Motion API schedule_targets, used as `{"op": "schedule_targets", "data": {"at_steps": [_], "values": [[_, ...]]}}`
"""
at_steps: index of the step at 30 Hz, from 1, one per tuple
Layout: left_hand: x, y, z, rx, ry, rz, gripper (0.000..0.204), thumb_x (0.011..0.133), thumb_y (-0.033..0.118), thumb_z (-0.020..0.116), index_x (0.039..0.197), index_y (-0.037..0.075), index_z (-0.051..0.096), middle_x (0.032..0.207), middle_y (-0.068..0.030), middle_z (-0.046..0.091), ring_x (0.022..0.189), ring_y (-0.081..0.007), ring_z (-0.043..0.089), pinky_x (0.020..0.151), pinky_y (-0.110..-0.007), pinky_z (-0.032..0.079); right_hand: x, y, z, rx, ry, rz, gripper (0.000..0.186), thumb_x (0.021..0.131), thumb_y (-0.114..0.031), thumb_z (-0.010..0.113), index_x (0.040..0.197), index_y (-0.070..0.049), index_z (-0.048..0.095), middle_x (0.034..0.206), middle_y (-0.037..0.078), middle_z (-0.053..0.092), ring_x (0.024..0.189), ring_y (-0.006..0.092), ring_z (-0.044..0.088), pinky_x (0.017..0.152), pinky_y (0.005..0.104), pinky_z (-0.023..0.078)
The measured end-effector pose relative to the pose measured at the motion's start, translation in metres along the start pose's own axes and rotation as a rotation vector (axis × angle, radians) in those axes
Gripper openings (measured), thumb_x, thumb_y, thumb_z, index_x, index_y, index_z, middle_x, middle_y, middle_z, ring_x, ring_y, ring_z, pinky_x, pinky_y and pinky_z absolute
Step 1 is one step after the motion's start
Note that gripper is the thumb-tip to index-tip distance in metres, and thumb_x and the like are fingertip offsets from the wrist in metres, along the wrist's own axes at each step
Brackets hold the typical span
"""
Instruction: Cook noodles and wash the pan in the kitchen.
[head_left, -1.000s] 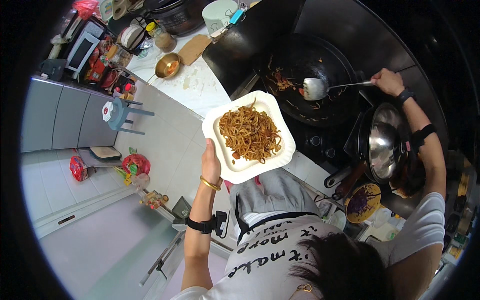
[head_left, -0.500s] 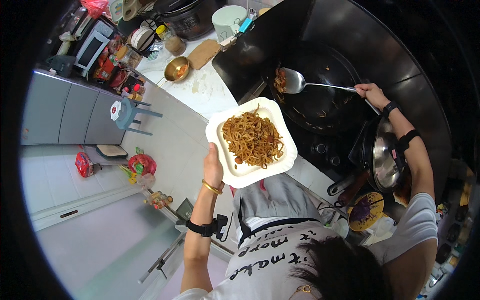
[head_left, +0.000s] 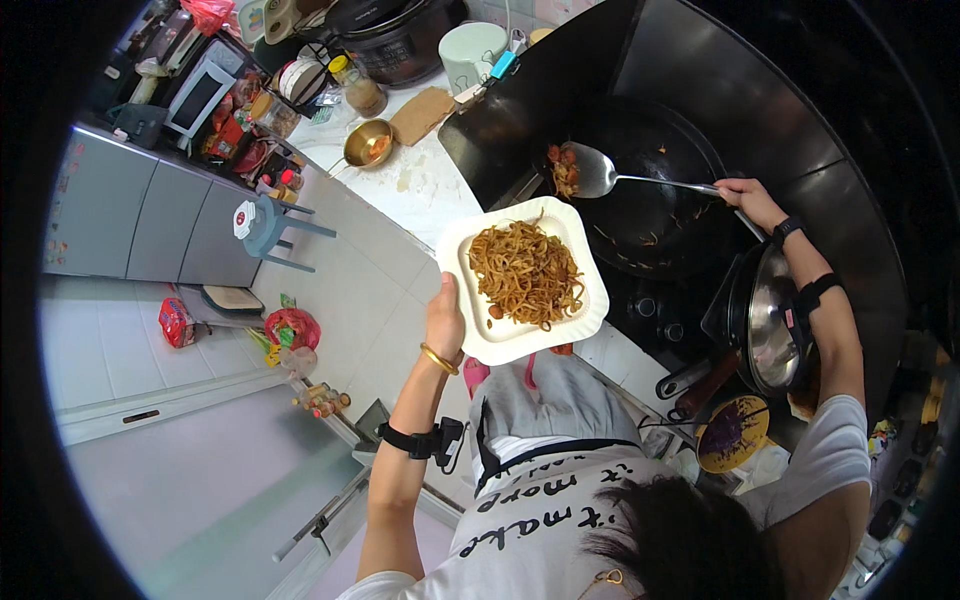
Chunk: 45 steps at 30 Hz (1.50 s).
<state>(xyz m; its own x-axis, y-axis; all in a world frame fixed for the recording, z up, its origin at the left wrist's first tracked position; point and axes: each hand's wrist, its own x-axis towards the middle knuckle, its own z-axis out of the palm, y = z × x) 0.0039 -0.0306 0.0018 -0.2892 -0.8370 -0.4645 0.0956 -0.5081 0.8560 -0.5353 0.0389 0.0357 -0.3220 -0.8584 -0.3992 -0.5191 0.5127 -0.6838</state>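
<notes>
**At the cooking corner: items in hand and surroundings**

Left hand (head_left: 445, 318): is pinching the left rim of a cream-white, square plate with wavy edges (head_left: 592, 318), thumb along the rim, the other fingers hiding beneath. The plate is hanging in front of the torso, beside the near-left edge of the wok. A heap of brown, sauce-coated noodles (head_left: 525, 272) is lying on it.

Right hand (head_left: 755, 203): is closing its fingers around the handle end of a silver metal spatula (head_left: 597, 172). The blade is meeting orange and brown food scraps (head_left: 563, 170) at the left side of a round, black wok (head_left: 645, 215).

Obstacles: a tall, black splash panel (head_left: 540, 90) is standing between the wok and a white countertop (head_left: 405, 190); a bright-blue clip (head_left: 503, 65) is sitting on its upper edge. A silver domed lid (head_left: 770, 330) is lying just beside the right forearm.

Surroundings: the countertop is bearing a gold-coloured metal bowl (head_left: 368, 145), a flat brown board (head_left: 422, 115) and a clear, yellow-lidded jar (head_left: 360, 92). A grey-blue stool (head_left: 265, 228) is standing on the tiled floor (head_left: 372, 290).
</notes>
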Motion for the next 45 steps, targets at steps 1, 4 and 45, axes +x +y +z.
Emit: {"op": "schedule_targets", "data": {"at_steps": [1,4,45], "values": [[0.001,0.0,-0.001,0.02,-0.001,-0.01,0.062,0.099,0.047,0.035,0.117,-0.009,0.054,0.104,-0.0151,0.063,0.089,-0.0174,0.063,0.077,-0.031,0.051,-0.01,-0.005,-0.002,-0.005,0.038,0.006,0.027,0.092,-0.022,0.059,0.113,-0.007,0.066,0.084,-0.002,0.061,0.079,0.0103,0.052,0.079,0.0278,0.043],[0.006,-0.002,-0.002,0.014,-0.029,0.031,0.063,0.099,0.048,0.035,0.116,-0.01,0.055,0.103,-0.0152,0.064,0.087,-0.0171,0.062,0.078,-0.03,0.05,-0.043,-0.021,-0.015,-0.024,0.132,-0.023,0.027,0.091,-0.021,0.06,0.113,-0.006,0.065,0.089,0.0,0.064,0.083,0.0113,0.055,0.08,0.0278,0.044],[0.006,-0.015,-0.004,-0.043,-0.088,-0.089,0.063,0.099,0.049,0.03,0.13,-0.003,0.042,0.12,-0.0159,0.058,0.101,-0.0211,0.063,0.085,-0.033,0.053,0.023,-0.045,-0.009,-0.788,0.685,-0.719,0.019,0.085,-0.02,0.064,0.103,-0.018,0.07,0.089,-0.001,0.06,0.087,0.0193,0.053,0.085,0.0355,0.034]]}}
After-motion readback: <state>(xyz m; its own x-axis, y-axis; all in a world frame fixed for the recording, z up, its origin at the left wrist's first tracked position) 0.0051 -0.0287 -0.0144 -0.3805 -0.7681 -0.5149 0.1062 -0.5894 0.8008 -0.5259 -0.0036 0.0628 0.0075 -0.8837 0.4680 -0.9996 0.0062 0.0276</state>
